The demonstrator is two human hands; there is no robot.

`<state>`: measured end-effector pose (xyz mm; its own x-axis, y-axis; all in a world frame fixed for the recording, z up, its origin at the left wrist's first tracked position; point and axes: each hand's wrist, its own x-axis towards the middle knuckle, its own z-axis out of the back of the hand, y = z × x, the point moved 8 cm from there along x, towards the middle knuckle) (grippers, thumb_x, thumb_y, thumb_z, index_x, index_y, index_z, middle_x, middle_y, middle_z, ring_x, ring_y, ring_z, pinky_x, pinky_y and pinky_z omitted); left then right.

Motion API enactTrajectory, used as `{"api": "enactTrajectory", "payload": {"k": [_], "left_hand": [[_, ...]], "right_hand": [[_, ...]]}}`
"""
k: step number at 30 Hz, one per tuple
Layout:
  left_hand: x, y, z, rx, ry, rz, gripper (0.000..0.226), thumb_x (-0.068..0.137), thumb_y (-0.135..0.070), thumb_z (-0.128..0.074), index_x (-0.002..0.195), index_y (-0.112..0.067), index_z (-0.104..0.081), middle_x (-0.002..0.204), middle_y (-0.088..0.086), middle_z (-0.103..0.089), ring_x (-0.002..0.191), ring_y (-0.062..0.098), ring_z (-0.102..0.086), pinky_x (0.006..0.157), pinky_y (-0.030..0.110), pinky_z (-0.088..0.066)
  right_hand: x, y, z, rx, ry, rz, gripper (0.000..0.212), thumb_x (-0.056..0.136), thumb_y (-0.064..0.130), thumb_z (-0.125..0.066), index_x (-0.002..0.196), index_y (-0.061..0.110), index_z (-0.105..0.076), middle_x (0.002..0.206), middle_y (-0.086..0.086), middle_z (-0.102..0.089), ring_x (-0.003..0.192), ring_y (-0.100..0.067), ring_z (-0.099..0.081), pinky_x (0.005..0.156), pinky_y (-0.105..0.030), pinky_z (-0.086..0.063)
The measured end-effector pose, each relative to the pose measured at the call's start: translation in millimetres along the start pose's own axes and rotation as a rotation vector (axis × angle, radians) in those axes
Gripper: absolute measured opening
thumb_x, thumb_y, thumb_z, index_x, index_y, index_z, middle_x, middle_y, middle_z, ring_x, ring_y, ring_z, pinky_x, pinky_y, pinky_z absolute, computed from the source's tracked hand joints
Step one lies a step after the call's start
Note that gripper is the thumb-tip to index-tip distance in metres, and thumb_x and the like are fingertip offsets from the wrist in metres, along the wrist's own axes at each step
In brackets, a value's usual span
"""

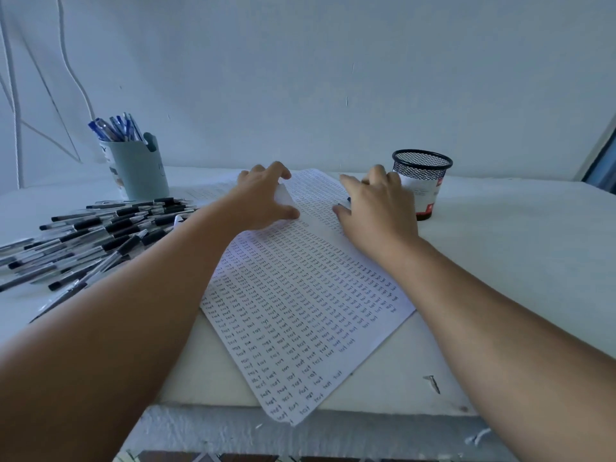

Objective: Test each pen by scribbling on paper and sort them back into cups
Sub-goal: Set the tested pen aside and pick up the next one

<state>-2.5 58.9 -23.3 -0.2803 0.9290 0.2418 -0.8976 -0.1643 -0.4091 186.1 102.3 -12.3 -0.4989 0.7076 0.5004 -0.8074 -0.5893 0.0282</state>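
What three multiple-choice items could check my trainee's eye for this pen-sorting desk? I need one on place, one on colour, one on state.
1. Where does the loose pile of pens lie?
A. left of the paper
B. right of the paper
C. inside the mesh cup

2. What colour are the caps of the pens in the pale cup?
A. red
B. blue
C. green

3. The paper is:
A. blank
B. crumpled
C. covered in written rows

Answers: 1 A, the pile lies at the table's left; 2 B, blue caps stick out; 3 C, handwriting fills the sheet.

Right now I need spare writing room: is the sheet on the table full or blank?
Nearly full: the white paper sheet shows dense rows of small handwritten words.
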Motion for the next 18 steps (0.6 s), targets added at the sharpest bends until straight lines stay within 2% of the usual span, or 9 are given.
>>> {"api": "enactTrajectory", "payload": {"k": [3,6,9,12,15,18], "left_hand": [[-1,-3,12,0.074,-0.059,0.014,0.068,0.085,-0.043,-0.079,0.141,-0.023,-0.044,0.138,0.011,-0.048,0.130,0.031,-0.037,0.104,0.046,-0.040],[-9,5,40,0.157,-0.096,0.042,0.042,0.092,-0.034,-0.071,0.125,-0.019,-0.053,0.124,0.009,-0.056,0.122,0.030,-0.045,0.094,0.042,-0.045],[-28,24,67,0.321,0.000,0.123,0.020,0.094,-0.023,-0.064,0.110,-0.010,-0.062,0.111,0.010,-0.066,0.105,0.031,-0.059,0.081,0.037,-0.048],[-52,48,81,0.463,0.173,0.214,0.023,0.092,-0.024,-0.064,0.106,-0.006,-0.067,0.105,0.009,-0.069,0.099,0.030,-0.065,0.086,0.039,-0.055],[-73,70,91,0.514,0.279,0.267,0.027,0.091,-0.036,-0.068,0.103,-0.011,-0.068,0.099,0.004,-0.069,0.095,0.026,-0.066,0.090,0.040,-0.055],[-87,80,99,0.526,0.336,0.292,0.032,0.089,-0.043,-0.069,0.091,-0.010,-0.068,0.087,0.003,-0.070,0.082,0.026,-0.067,0.077,0.035,-0.052]], "right_hand": [[-3,29,0,0.173,0.070,0.148,0.044,0.104,0.047,-0.051,0.143,0.028,-0.056,0.126,-0.005,-0.058,0.118,-0.027,-0.055,0.092,-0.042,-0.045],[-7,58,-7,0.260,0.266,0.271,0.037,0.105,0.049,-0.050,0.137,0.033,-0.061,0.117,0.007,-0.061,0.111,-0.017,-0.059,0.094,-0.041,-0.050],[-10,85,-11,0.328,0.364,0.347,0.034,0.104,0.049,-0.053,0.131,0.032,-0.065,0.101,0.014,-0.062,0.098,-0.012,-0.059,0.091,-0.040,-0.052],[-9,118,-8,0.387,0.357,0.417,0.032,0.103,0.050,-0.056,0.127,0.032,-0.067,0.093,0.017,-0.060,0.095,-0.011,-0.060,0.088,-0.038,-0.052],[-13,153,-4,0.449,0.366,0.460,0.035,0.103,0.051,-0.054,0.130,0.032,-0.066,0.099,0.014,-0.061,0.096,-0.011,-0.059,0.090,-0.036,-0.051],[-23,183,-3,0.492,0.388,0.513,0.032,0.103,0.052,-0.055,0.128,0.035,-0.067,0.100,0.012,-0.063,0.092,-0.010,-0.059,0.088,-0.035,-0.051]]}}
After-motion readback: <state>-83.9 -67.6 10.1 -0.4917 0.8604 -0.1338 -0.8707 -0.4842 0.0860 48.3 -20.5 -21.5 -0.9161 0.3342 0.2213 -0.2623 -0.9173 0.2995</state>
